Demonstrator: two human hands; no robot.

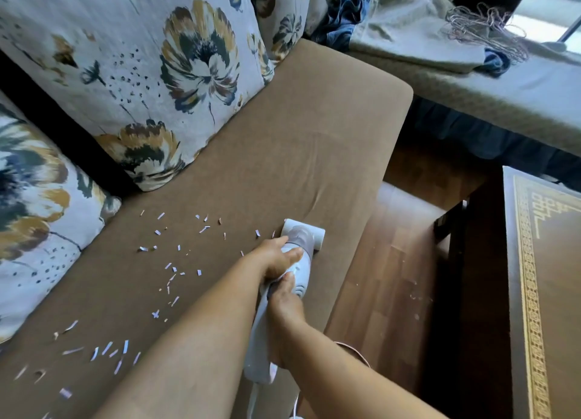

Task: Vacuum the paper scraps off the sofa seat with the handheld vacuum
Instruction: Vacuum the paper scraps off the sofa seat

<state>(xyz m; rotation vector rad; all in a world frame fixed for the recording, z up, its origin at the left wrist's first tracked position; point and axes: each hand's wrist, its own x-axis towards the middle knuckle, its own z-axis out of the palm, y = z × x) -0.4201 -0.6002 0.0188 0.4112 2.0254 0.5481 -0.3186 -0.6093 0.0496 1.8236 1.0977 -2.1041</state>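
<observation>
Both hands grip the vacuum [284, 296], left hand [276, 258] ahead of right hand [287, 302], nozzle flat on seat [283, 154], scraps [169, 267] to its left.

No readable text is showing anywhere right now: the white handheld vacuum [284, 296] is carrying no legible brand or label from this angle, the paper scraps [171, 270] are looking too small and blurred for any print, and the gold border on the dark table [534, 292] is running as ornament only (the angular figure near its corner is reading as pattern, not lettering)
</observation>
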